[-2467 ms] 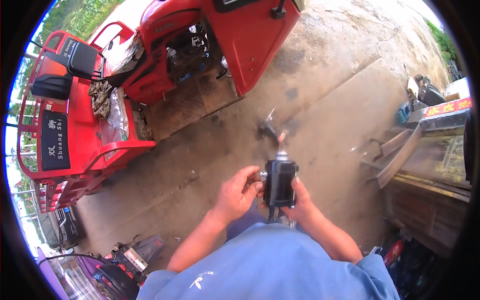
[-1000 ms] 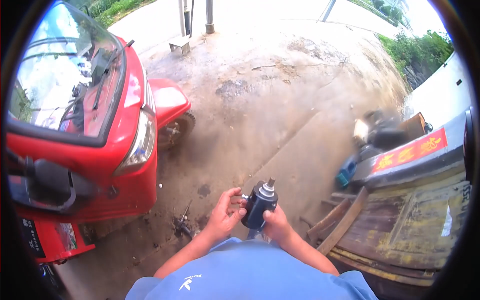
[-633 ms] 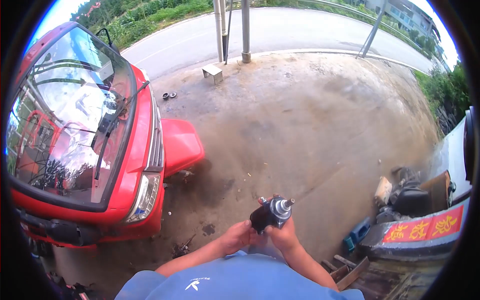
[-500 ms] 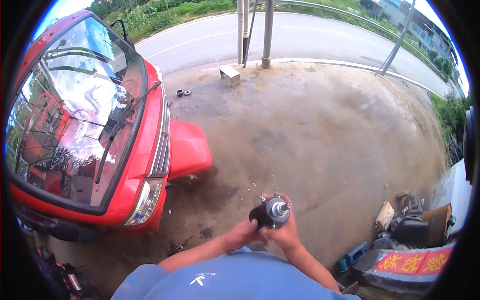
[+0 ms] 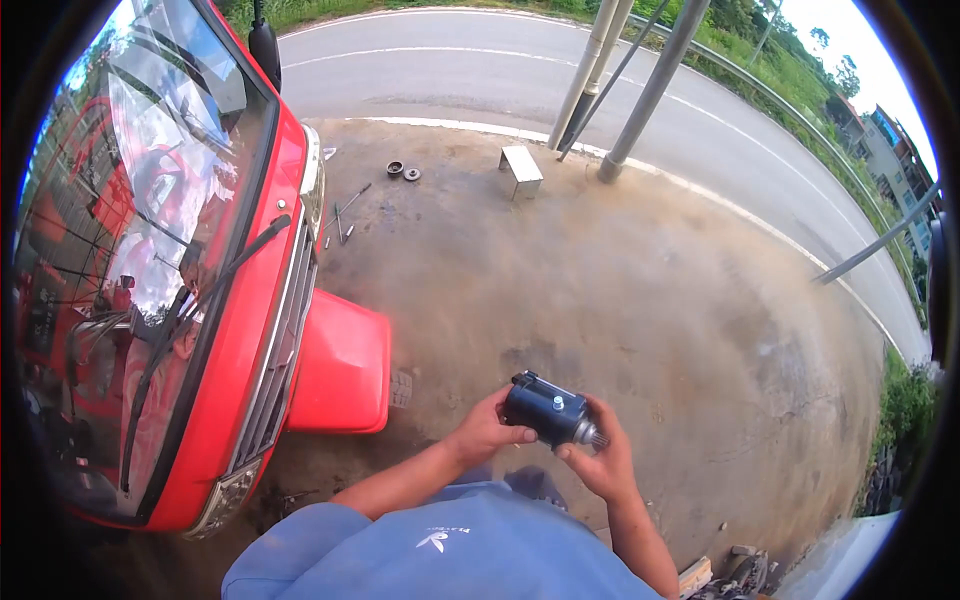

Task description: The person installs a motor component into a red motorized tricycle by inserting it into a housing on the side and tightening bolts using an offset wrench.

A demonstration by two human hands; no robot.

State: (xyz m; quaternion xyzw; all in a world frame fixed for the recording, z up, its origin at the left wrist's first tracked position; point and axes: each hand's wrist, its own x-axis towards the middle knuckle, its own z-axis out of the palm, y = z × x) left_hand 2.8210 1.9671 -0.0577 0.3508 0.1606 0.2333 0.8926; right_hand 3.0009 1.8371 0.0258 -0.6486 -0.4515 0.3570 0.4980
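In front of my chest I hold a black cylindrical starter motor (image 5: 545, 405) between both hands. It lies nearly level, tilted down to the right, with a small silver terminal stud on its side. My left hand (image 5: 487, 430) grips the capped end, thumb along the near side. My right hand (image 5: 604, 458) closes around the other end, where a silver nose and a toothed shaft (image 5: 592, 435) stick out near the fingers. Parts of the fingers on the far side are hidden by the motor.
A red vehicle cab (image 5: 240, 300) with a red fender (image 5: 345, 365) stands at my left. Farther off are hand tools (image 5: 346, 213), two dark round parts (image 5: 403, 171), a small pale stool (image 5: 521, 166) and a grey pole (image 5: 655, 90) beside the road.
The starter motor has turned from end-on to lying sideways, its toothed shaft now to the right. My right hand has shifted toward the shaft end. The view has swung right.
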